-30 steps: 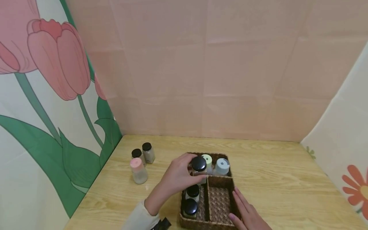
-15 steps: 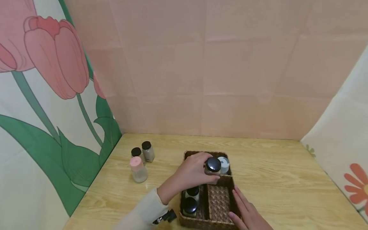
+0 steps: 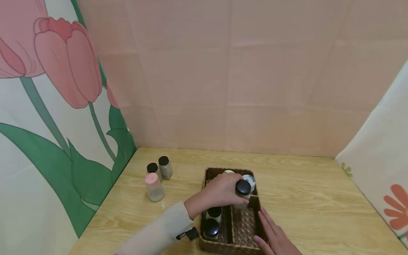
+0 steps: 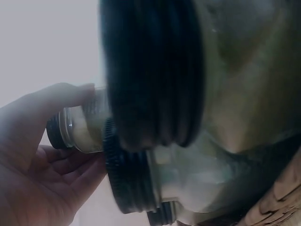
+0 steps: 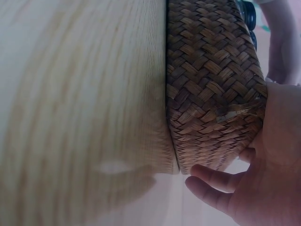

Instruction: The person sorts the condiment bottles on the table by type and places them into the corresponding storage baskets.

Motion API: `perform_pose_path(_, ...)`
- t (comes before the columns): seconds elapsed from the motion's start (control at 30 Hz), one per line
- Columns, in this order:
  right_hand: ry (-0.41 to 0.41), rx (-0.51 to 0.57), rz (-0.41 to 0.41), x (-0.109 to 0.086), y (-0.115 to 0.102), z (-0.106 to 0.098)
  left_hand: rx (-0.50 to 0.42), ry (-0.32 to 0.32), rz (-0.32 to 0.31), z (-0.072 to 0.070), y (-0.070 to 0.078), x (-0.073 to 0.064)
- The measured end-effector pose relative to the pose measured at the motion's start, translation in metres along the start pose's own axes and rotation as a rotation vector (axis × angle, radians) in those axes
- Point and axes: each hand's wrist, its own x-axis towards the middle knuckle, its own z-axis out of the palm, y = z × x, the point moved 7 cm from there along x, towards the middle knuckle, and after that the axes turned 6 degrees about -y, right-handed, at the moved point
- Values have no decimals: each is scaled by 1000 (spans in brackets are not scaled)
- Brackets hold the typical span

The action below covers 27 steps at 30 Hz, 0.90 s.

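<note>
In the head view my left hand [image 3: 224, 191] pinches a small clear jar with a black lid [image 3: 243, 187] between thumb and fingers. It is over the woven basket [image 3: 235, 248], near the crosswise divider and above the right front compartment. In the left wrist view that jar [image 4: 84, 125] lies sideways in the picture, between thumb and fingers. My right hand [image 3: 275, 232] rests along the basket's right wall with its fingers extended. In the right wrist view, the fingers [image 5: 218, 181] lie by the woven outer wall [image 5: 211, 84]. The held jar's bottom is hard to make out.
Two black-lidded jars [image 3: 211, 227] stand in the left front compartment. A bottle with a pale blue cap [image 3: 249, 180] and a partly hidden pale yellow cap [image 3: 228, 171] are in the back compartment. Left on the table stand a pink-capped bottle [image 3: 154, 187] and two black-lidded jars [image 3: 165, 167].
My left hand has carried the black-lidded jar rightward from the back left of the basket, then slightly toward the front, over the right front compartment. My right hand has stayed at the basket wall.
</note>
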Motion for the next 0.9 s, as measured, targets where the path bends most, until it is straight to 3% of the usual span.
perform_pose_path(0.33, -9, -16, 8, 1, 1, 1, 178, -74, -54, 18, -4, 12)
perform_pose_path(0.57, -64, 31, 55, 3, 3, 3, 247, -74, -89, 26, -4, 15)
perform_pose_path(0.9, -39, 26, 42, 3, 1, 1, 349, -82, -148, 35, -6, 17)
